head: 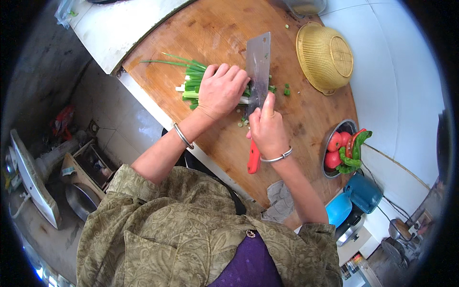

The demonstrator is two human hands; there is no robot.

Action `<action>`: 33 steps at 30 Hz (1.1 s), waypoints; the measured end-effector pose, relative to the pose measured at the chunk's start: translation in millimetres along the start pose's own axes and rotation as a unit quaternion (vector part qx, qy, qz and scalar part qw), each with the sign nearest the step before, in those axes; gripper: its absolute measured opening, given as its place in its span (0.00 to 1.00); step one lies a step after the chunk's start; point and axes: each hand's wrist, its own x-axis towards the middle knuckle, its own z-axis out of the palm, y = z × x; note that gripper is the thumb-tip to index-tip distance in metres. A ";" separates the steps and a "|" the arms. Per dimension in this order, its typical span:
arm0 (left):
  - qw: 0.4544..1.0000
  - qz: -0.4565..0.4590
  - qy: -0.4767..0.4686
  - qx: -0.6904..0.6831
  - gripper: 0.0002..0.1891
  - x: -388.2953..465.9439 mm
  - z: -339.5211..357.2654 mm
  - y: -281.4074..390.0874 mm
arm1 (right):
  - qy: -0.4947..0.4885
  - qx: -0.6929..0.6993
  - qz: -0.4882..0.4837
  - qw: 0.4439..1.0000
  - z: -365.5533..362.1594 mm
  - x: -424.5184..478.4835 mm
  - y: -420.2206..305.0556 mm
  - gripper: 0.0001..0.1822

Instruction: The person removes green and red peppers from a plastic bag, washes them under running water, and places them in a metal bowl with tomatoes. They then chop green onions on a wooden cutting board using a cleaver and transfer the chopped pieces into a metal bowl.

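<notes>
My left hand (pixel 224 89) presses down on a bunch of green onions (pixel 192 84) lying across the wooden board (pixel 215 143). Its curled fingers rest beside the broad blade of a cleaver (pixel 258 61). The red handle (pixel 253 158) of that cleaver is in my right hand (pixel 268 131), whose index finger lies along the base of the blade. Cut green onion pieces (pixel 287 91) are scattered to the right of the blade, and pale slices (pixel 243 122) lie below it. The cleaver's cutting edge and the covered part of the bunch are hidden.
An upturned yellow plastic colander (pixel 322 57) sits at the upper right. Below it, a metal bowl (pixel 329 143) holds tomatoes (pixel 333 159) and green peppers (pixel 358 143) against the tiled wall (pixel 401 89). A grey cloth (pixel 279 201) lies by my right forearm. Blue containers (pixel 364 193) stand farther right.
</notes>
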 end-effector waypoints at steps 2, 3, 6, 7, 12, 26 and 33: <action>1.000 -0.014 0.017 -0.012 0.07 2.5 4.5 -1.2 | 0.020 0.024 -0.016 0.999 -3.4 -1.7 5.8 0.25; 0.999 -0.022 0.027 -0.018 0.07 4.5 6.3 -1.1 | 0.012 0.009 -0.018 1.000 -9.1 -5.1 6.2 0.25; 0.999 -0.023 0.023 -0.008 0.08 3.9 6.2 0.1 | -0.021 -0.028 -0.017 0.999 -34.7 -22.4 -3.6 0.25; 1.000 -0.022 0.020 0.001 0.07 4.8 5.9 -0.3 | -0.043 -0.018 -0.014 0.999 -41.8 -27.1 -8.9 0.25; 1.000 0.003 0.005 0.013 0.04 5.0 3.5 -1.3 | -0.144 0.081 0.074 0.983 -67.0 -33.8 -36.2 0.26; 1.000 -0.020 -0.005 -0.009 0.05 1.8 2.7 -0.7 | -0.012 0.007 0.034 0.999 3.8 -3.9 -10.5 0.26; 0.999 -0.038 0.026 -0.023 0.06 3.6 6.0 -1.8 | -0.014 0.009 -0.003 1.000 -31.1 -37.9 -17.5 0.25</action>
